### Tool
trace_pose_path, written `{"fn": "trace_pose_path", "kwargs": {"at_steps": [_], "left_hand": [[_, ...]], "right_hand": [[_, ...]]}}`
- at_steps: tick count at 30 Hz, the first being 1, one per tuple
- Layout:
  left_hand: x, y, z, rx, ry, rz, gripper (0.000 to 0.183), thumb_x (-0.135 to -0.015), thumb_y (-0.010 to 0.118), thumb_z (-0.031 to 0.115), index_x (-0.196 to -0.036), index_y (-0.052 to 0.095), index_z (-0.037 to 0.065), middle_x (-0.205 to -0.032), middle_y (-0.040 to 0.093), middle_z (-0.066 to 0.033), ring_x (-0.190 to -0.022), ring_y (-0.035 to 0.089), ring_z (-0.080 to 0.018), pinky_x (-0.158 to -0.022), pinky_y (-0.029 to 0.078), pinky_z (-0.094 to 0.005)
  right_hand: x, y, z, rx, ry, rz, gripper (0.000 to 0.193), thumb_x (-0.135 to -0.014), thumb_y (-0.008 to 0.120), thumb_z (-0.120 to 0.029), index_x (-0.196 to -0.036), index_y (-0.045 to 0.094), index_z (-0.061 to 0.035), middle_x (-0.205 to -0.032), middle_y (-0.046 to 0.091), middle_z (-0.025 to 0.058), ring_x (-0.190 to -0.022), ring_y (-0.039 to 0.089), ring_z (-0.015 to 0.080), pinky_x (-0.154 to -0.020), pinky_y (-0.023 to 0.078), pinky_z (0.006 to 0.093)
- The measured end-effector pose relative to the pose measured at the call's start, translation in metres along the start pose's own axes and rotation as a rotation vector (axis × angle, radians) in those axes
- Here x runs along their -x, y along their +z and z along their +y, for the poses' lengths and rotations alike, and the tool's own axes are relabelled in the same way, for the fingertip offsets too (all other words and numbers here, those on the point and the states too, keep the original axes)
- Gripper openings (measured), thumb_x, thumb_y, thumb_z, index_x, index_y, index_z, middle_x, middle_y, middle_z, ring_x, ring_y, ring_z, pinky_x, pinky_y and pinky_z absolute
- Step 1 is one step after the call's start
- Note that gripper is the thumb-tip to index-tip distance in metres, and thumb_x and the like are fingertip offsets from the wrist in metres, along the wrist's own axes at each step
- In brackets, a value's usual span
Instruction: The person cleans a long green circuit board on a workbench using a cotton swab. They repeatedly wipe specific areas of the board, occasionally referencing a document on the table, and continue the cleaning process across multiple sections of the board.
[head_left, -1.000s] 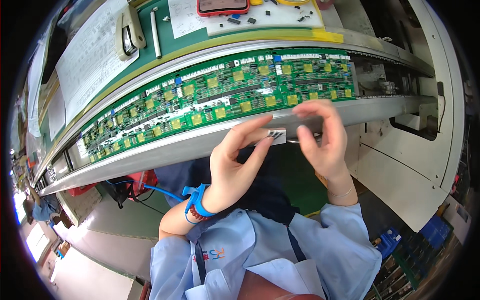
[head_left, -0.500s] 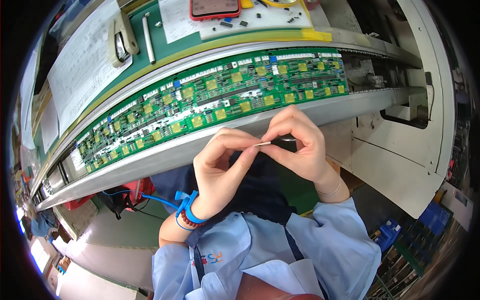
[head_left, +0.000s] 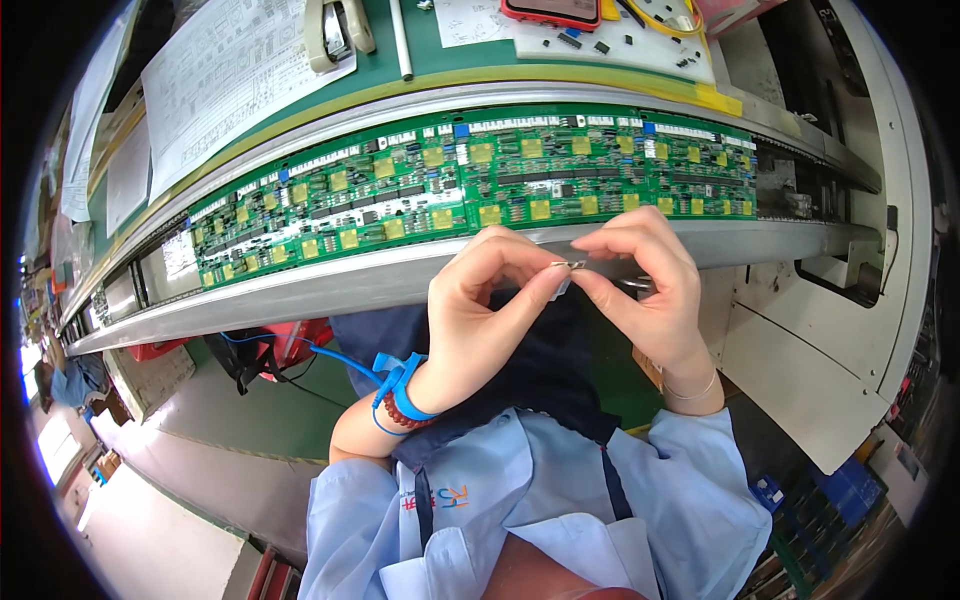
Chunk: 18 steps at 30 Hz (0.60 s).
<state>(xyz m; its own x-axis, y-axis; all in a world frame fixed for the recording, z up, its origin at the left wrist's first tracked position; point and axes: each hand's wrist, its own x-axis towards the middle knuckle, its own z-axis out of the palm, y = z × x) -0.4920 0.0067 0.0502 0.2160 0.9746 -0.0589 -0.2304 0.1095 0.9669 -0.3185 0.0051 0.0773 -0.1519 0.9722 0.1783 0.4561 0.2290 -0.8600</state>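
Note:
Both hands are raised close together in front of the rail's near edge. My left hand [head_left: 490,300] pinches a small thin piece [head_left: 567,265] between thumb and forefinger; it has a pale, shiny look and is too small to name. My right hand [head_left: 650,290] meets it from the other side, fingers bent, its thumb tip at the piece and the forefinger slightly above. A shiny curved metal thing [head_left: 634,284] shows by the right fingers, mostly hidden. Behind the hands, a long green circuit board [head_left: 350,205] lies between the rails, crowded with small parts and yellow squares.
Metal rails [head_left: 300,300] run across in front of me. Beyond them are printed sheets [head_left: 220,90], a stapler [head_left: 335,35], a white rod [head_left: 401,45], a red-cased phone [head_left: 555,10] and several loose black chips [head_left: 602,47]. A blue cord [head_left: 330,352] trails from my left wristband [head_left: 400,385].
The view has shifted, so the bench sits farther left before and farther right now. My right forefinger has lifted a little off the thumb, and the small piece looks turned between the fingertips.

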Motion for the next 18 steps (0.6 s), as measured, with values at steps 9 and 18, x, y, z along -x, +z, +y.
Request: {"fn": "trace_pose_path", "kwargs": {"at_steps": [9, 18], "left_hand": [[-0.007, -0.02, 0.0, -0.364, 0.221, -0.017, 0.013, -0.075, 0.072, -0.005, -0.084, 0.067, 0.003, -0.08, 0.063, -0.0055, -0.067, 0.056, -0.0154, -0.063, 0.044, -0.027], [-0.015, -0.046, 0.001, -0.457, 0.276, 0.036, 0.019, -0.074, 0.069, -0.009, -0.089, 0.067, 0.003, -0.084, 0.06, -0.0063, -0.074, 0.055, -0.0175, -0.066, 0.043, -0.0273]], "right_hand": [[-0.006, 0.007, -0.004, 0.294, -0.153, -0.035, 0.023, -0.066, 0.078, -0.003, -0.085, 0.066, -0.0077, -0.085, 0.055, 0.0045, -0.075, 0.051, 0.0239, -0.065, 0.041, 0.0335], [-0.032, 0.006, 0.014, 0.358, 0.027, 0.234, 0.014, -0.07, 0.076, -0.004, -0.08, 0.065, -0.0063, -0.088, 0.053, 0.005, -0.085, 0.051, 0.0217, -0.077, 0.042, 0.0319]]}}
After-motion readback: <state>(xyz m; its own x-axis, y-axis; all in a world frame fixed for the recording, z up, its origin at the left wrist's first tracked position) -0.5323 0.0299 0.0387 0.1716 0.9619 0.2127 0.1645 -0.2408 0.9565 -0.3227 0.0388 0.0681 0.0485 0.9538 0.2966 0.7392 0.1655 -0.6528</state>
